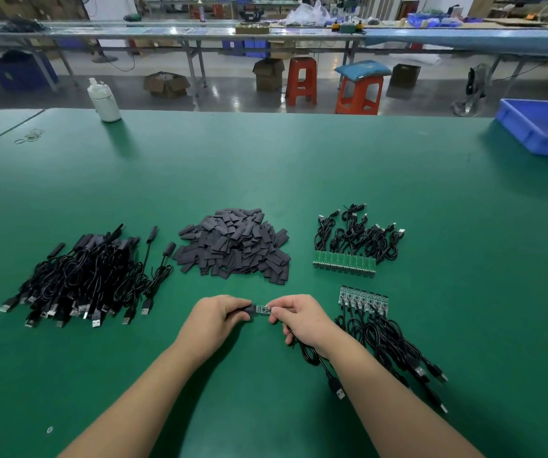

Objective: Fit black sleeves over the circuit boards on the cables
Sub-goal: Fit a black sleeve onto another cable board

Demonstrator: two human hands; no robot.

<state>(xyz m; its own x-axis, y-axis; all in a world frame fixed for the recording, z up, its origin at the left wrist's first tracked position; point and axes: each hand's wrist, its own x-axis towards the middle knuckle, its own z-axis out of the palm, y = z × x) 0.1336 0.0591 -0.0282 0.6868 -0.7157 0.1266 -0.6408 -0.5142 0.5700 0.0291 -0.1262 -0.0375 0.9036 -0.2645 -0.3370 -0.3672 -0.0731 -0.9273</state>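
currently the circuit board (pixel 262 309) in work sits at 6 o'clock on the table (pixel 299 180), raised between both hands, with a black sleeve (pixel 245 309) started over its 9 o'clock end. most of the board is uncovered, so the step in hand is judged to be sliding on, at an early stage.

the left hand (pixel 219 317) has its fingers curled round the sleeve, pinching it. the right hand (pixel 299 320) pinches the 3 o'clock end of the board between thumb and fingertips; the board's cable (pixel 315 358) runs under that hand toward 5 o'clock and ends in a usb plug (pixel 339 391).

next move, as a judgement: keep the board level and in line with the sleeve mouth, then push the sleeve toward 3 o'clock until the board is covered. a tilted board may snag on the sleeve edge.

outward: the sleeve pile (pixel 234 246) lies at 12 o'clock, finished cables (pixel 84 276) at 9 o'clock, and unsleeved boards with cables (pixel 363 300) at 3 o'clock, with a second row (pixel 345 261) at 2 o'clock.
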